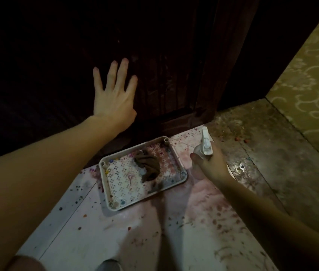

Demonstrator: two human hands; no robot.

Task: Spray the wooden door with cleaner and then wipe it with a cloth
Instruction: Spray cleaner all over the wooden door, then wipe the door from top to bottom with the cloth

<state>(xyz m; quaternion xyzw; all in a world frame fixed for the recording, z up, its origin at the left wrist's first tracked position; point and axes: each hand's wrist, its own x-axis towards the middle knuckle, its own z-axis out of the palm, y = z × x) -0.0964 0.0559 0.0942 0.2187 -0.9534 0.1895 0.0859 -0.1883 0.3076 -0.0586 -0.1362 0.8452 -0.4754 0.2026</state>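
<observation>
The left hand (pixel 113 96) lies flat on the dark wooden door (pixel 154 55), fingers spread wide. The right hand (pixel 211 165) grips a white spray bottle (pixel 205 145) — nozzle toward the door. The brown cloth (pixel 147 166) lies crumpled in a white tray (pixel 105 184) on the floor — between the hands.

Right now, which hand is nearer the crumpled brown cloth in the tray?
Right. The right hand, gripping the white spray bottle, is just right of the cloth; the left hand is spread higher against the door.

Left hand (pixel 113 98) at frame centre-left, arm extended, fingers spread flat; right hand (pixel 210 163) at centre-right, fingers curled closed in a grip.
</observation>
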